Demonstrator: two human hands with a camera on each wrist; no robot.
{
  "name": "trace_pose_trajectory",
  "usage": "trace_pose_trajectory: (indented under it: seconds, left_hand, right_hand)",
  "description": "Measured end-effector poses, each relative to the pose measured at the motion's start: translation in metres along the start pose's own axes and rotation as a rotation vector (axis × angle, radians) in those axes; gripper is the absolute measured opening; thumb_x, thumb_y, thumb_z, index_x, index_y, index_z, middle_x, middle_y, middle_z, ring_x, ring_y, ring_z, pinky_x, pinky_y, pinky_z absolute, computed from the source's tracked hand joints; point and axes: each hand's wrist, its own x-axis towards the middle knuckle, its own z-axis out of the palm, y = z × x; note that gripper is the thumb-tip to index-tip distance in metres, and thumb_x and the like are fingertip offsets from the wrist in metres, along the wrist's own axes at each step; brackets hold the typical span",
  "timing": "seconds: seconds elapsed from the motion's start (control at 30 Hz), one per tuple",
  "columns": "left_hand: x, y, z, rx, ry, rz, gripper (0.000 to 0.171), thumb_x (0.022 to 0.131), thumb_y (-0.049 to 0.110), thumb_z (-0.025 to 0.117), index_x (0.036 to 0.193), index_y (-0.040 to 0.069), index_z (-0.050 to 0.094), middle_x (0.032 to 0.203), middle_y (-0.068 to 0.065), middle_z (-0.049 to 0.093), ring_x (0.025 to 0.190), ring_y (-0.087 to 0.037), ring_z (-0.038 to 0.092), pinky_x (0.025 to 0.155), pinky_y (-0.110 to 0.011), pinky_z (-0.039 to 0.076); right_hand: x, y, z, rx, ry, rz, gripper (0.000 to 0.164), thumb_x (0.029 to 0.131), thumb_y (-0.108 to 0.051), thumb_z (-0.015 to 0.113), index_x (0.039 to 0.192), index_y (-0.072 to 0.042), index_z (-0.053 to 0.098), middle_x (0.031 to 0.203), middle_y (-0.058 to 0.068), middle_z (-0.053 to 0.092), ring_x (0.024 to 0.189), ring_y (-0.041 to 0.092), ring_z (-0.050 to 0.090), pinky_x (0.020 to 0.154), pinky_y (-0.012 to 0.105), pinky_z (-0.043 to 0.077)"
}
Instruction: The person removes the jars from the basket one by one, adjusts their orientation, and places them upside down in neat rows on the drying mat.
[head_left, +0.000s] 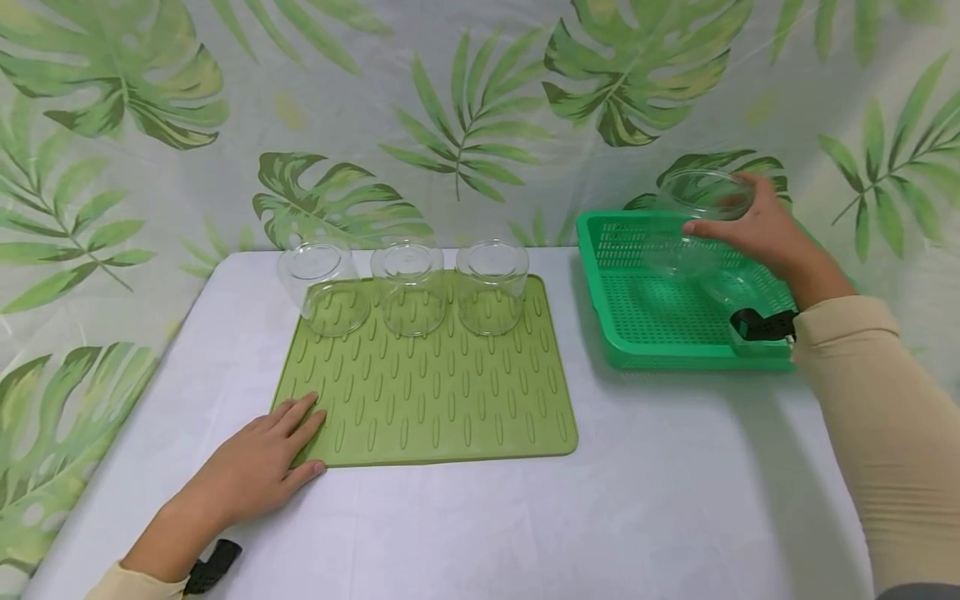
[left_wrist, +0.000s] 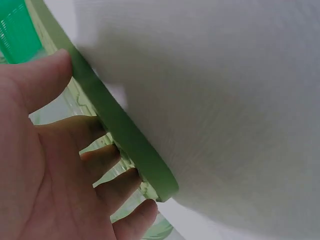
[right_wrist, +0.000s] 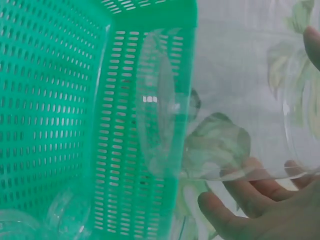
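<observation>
My right hand [head_left: 772, 233] grips a clear cup [head_left: 693, 237] by its upper part, above the green basket [head_left: 596, 292]. In the right wrist view, the fingers [right_wrist: 217, 212] curl along one side of this cup [right_wrist: 225, 100]. More clear plastic [head_left: 727, 287] lies in the basket, partly hidden by the arm. My left hand [head_left: 258, 458] lies with spread fingers on the front left corner of a green ridged mat [head_left: 450, 417]. Along the mat's back edge stand three clear cups, left [head_left: 322, 292], middle [head_left: 408, 287] and right [head_left: 491, 287], apparently bottom up.
A white cloth [head_left: 525, 533] covers the table. Behind it hangs a leaf-patterned sheet [head_left: 480, 108]. The basket stands right of the mat, with a strip of table between them. The left cup overhangs the mat's back left corner.
</observation>
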Motion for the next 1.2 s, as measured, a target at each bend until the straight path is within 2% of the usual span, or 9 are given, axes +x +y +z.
trace_pose_trajectory:
  seconds: [0.17, 0.37, 0.43, 0.6, 0.77, 0.9, 1.03, 1.2]
  left_hand:
    - [0.0, 0.001, 0.001, 0.016, 0.01, -0.001, 0.067, 0.097, 0.047, 0.057, 0.147, 0.004, 0.046, 0.159, -0.021, 0.034, 0.141, -0.049, 0.039, 0.11, -0.059, 0.04]
    - [0.0, 0.001, 0.003, -0.003, 0.017, -0.005, 0.067, 0.097, 0.045, 0.058, 0.147, 0.003, 0.046, 0.159, -0.021, 0.034, 0.141, -0.05, 0.038, 0.11, -0.06, 0.04]
    - [0.0, 0.001, 0.003, -0.003, 0.027, -0.004, 0.067, 0.097, 0.045, 0.059, 0.147, 0.002, 0.046, 0.159, -0.021, 0.035, 0.14, -0.05, 0.039, 0.11, -0.06, 0.041]
    - [0.0, 0.0, 0.003, -0.019, 0.04, -0.009, 0.067, 0.095, 0.044, 0.062, 0.145, 0.002, 0.048, 0.158, -0.021, 0.036, 0.14, -0.05, 0.04, 0.109, -0.06, 0.041]
    - [0.0, 0.0, 0.002, -0.041, 0.045, -0.009, 0.069, 0.093, 0.046, 0.063, 0.146, 0.003, 0.048, 0.158, -0.021, 0.036, 0.139, -0.05, 0.04, 0.108, -0.06, 0.041]
    - [0.0, 0.001, 0.002, -0.036, 0.091, 0.013, 0.075, 0.089, 0.047, 0.068, 0.146, 0.002, 0.047, 0.158, -0.021, 0.035, 0.14, -0.048, 0.04, 0.11, -0.058, 0.04]
    - [0.001, 0.002, 0.001, 0.021, 0.148, 0.045, 0.077, 0.086, 0.048, 0.071, 0.144, 0.003, 0.048, 0.157, -0.021, 0.036, 0.14, -0.046, 0.041, 0.111, -0.058, 0.038]
    - [0.0, 0.001, -0.003, 0.112, 0.171, 0.038, 0.076, 0.086, 0.049, 0.071, 0.144, 0.003, 0.049, 0.158, -0.021, 0.036, 0.142, -0.045, 0.039, 0.115, -0.058, 0.035]
  right_hand:
    - [-0.002, -0.003, -0.002, 0.003, 0.033, 0.027, 0.108, 0.09, -0.054, 0.063, 0.158, -0.024, -0.014, 0.165, 0.024, 0.011, 0.144, 0.05, 0.025, 0.11, 0.068, 0.03]
    - [-0.008, -0.008, -0.002, 0.016, 0.099, -0.016, 0.106, 0.089, -0.05, 0.066, 0.157, -0.031, -0.012, 0.169, 0.008, 0.002, 0.15, 0.044, 0.016, 0.11, 0.068, 0.026]
    - [-0.01, -0.01, -0.003, 0.015, 0.115, -0.037, 0.104, 0.09, -0.048, 0.067, 0.157, -0.032, -0.011, 0.169, 0.004, 0.004, 0.151, 0.042, 0.015, 0.11, 0.068, 0.025]
    - [-0.017, -0.02, -0.002, -0.026, 0.165, -0.095, 0.102, 0.088, -0.045, 0.07, 0.156, -0.035, -0.005, 0.164, 0.001, 0.023, 0.144, 0.036, 0.025, 0.108, 0.062, 0.027]
    - [-0.026, -0.036, 0.004, -0.073, 0.213, -0.182, 0.104, 0.084, -0.04, 0.076, 0.156, -0.036, 0.001, 0.16, 0.008, 0.029, 0.139, 0.037, 0.03, 0.109, 0.062, 0.027]
    - [-0.032, -0.049, 0.011, -0.082, 0.222, -0.257, 0.106, 0.082, -0.034, 0.08, 0.156, -0.035, 0.005, 0.155, 0.018, 0.031, 0.137, 0.04, 0.032, 0.111, 0.064, 0.026]
    - [-0.037, -0.06, 0.018, -0.094, 0.202, -0.305, 0.108, 0.08, -0.031, 0.082, 0.156, -0.036, 0.006, 0.155, 0.02, 0.031, 0.14, 0.043, 0.03, 0.111, 0.067, 0.025]
    - [-0.042, -0.075, 0.028, -0.121, 0.196, -0.408, 0.109, 0.076, -0.025, 0.086, 0.158, -0.026, 0.014, 0.154, 0.022, 0.034, 0.14, 0.044, 0.03, 0.112, 0.068, 0.025]
